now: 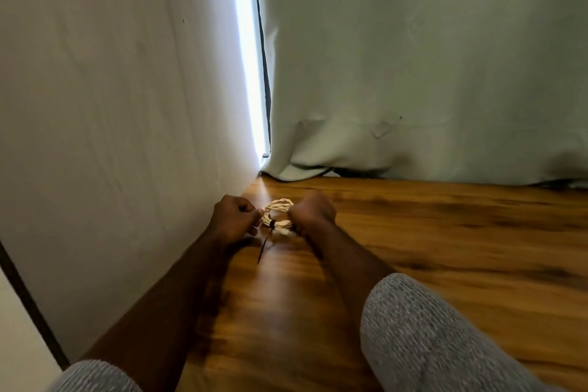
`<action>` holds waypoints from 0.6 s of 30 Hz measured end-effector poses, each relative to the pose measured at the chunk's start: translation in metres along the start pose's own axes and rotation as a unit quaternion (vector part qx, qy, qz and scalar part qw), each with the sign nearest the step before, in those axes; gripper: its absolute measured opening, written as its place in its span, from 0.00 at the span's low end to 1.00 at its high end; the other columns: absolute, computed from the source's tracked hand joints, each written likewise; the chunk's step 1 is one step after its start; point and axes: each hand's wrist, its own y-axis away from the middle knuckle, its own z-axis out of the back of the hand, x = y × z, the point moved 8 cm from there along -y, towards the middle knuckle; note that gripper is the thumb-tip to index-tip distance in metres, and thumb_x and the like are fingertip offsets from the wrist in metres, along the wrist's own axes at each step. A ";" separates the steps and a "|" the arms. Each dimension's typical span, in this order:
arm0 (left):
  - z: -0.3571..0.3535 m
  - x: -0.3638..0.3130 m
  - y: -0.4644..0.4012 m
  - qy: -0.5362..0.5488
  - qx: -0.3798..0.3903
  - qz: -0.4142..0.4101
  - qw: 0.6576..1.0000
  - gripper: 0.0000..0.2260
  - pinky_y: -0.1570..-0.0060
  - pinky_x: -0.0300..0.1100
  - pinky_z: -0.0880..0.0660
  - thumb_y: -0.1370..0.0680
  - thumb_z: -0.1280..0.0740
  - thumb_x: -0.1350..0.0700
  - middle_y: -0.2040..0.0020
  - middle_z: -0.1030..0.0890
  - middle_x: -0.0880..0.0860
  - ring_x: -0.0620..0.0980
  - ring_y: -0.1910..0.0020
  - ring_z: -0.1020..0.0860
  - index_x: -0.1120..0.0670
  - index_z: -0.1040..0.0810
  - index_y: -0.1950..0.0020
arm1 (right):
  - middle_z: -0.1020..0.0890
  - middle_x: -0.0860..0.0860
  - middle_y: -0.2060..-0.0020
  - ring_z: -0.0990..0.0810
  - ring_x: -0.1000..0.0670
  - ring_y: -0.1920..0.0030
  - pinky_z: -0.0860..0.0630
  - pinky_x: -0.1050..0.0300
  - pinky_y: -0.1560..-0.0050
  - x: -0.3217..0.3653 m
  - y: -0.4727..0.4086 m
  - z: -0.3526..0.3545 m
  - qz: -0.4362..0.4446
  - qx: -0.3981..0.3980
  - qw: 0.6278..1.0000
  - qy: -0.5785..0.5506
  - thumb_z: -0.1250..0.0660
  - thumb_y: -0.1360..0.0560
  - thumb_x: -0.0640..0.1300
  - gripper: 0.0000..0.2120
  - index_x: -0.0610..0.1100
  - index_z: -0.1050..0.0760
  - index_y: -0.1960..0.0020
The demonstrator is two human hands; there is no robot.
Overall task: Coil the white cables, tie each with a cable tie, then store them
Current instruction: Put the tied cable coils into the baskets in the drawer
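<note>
A small coil of white cable is held between my two hands just above the wooden table. A black cable tie is wrapped around the coil's near side, and its long tail hangs down toward me. My left hand pinches the coil's left edge next to the tie. My right hand is closed in a fist on the coil's right side. The far arc of the coil shows between the hands; the rest is hidden by my fingers.
A pale wall panel rises close along the left of the table. A light grey-green curtain hangs across the back, its hem resting on the tabletop. A bright gap runs between them. Grey sleeves cover my upper arms.
</note>
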 end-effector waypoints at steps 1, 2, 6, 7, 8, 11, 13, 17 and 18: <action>-0.002 -0.001 0.000 -0.006 0.001 -0.005 1.000 0.09 0.76 0.40 0.24 0.24 0.28 0.63 0.67 0.18 0.60 0.48 0.75 0.20 0.68 0.20 0.60 | 0.15 0.46 0.57 0.15 0.46 0.58 0.15 0.51 0.60 -0.003 -0.002 0.001 -0.011 -0.004 1.000 -0.015 0.24 0.31 0.46 0.09 0.43 0.19 0.55; -0.004 -0.003 0.001 -0.010 0.003 -0.008 1.000 0.09 0.75 0.39 0.24 0.24 0.28 0.63 0.67 0.18 0.60 0.48 0.75 0.20 0.67 0.19 0.61 | 0.15 0.46 0.59 0.15 0.46 0.59 0.15 0.50 0.60 -0.007 -0.003 0.004 -0.023 -0.007 0.999 -0.027 0.24 0.30 0.45 0.08 0.43 0.20 0.56; -0.019 -0.011 0.007 -0.001 0.015 -0.012 1.000 0.08 0.72 0.45 0.22 0.24 0.28 0.61 0.65 0.17 0.60 0.52 0.71 0.18 0.64 0.19 0.62 | 0.15 0.48 0.60 0.15 0.48 0.61 0.16 0.55 0.64 -0.030 -0.004 0.033 -0.056 -0.030 0.997 -0.039 0.24 0.30 0.45 0.08 0.43 0.19 0.55; -0.025 -0.016 0.009 -0.011 0.021 -0.023 0.999 0.08 0.71 0.44 0.22 0.23 0.28 0.60 0.64 0.16 0.60 0.52 0.70 0.17 0.63 0.19 0.60 | 0.15 0.48 0.59 0.15 0.48 0.60 0.17 0.55 0.63 -0.037 -0.003 0.045 -0.057 -0.043 0.997 -0.039 0.23 0.30 0.46 0.08 0.44 0.18 0.55; -0.034 -0.024 0.013 -0.022 0.030 -0.034 0.999 0.09 0.72 0.42 0.24 0.23 0.29 0.59 0.64 0.16 0.59 0.52 0.69 0.17 0.63 0.19 0.59 | 0.15 0.48 0.59 0.15 0.48 0.58 0.17 0.55 0.63 -0.048 -0.003 0.060 -0.060 -0.058 0.996 -0.042 0.23 0.31 0.47 0.09 0.44 0.18 0.55; -0.066 -0.048 0.024 -0.036 0.054 -0.072 0.995 0.11 0.76 0.35 0.28 0.23 0.29 0.58 0.67 0.16 0.57 0.49 0.71 0.18 0.64 0.18 0.60 | 0.15 0.48 0.59 0.15 0.47 0.58 0.17 0.54 0.64 -0.080 0.001 0.110 -0.066 -0.087 0.992 -0.070 0.20 0.36 0.49 0.14 0.43 0.18 0.55; -0.093 -0.071 0.036 -0.038 0.076 -0.097 0.992 0.11 0.73 0.36 0.28 0.23 0.29 0.56 0.68 0.16 0.57 0.48 0.71 0.19 0.63 0.18 0.62 | 0.14 0.46 0.59 0.14 0.46 0.59 0.20 0.56 0.68 -0.103 0.010 0.152 -0.073 -0.099 0.989 -0.079 0.20 0.36 0.47 0.13 0.42 0.18 0.56; -0.163 -0.121 0.075 -0.031 0.144 -0.147 0.978 0.11 0.74 0.32 0.29 0.21 0.30 0.56 0.66 0.16 0.57 0.44 0.72 0.20 0.63 0.19 0.59 | 0.13 0.45 0.60 0.13 0.45 0.59 0.17 0.54 0.62 -0.156 0.035 0.248 -0.071 -0.129 0.986 -0.072 0.23 0.35 0.47 0.12 0.40 0.16 0.57; -0.184 -0.136 0.088 -0.030 0.161 -0.159 0.974 0.11 0.75 0.29 0.31 0.21 0.31 0.56 0.66 0.16 0.57 0.44 0.72 0.19 0.63 0.19 0.59 | 0.13 0.44 0.59 0.13 0.44 0.57 0.15 0.50 0.57 -0.177 0.041 0.272 -0.078 -0.129 0.985 -0.085 0.24 0.35 0.47 0.13 0.40 0.16 0.55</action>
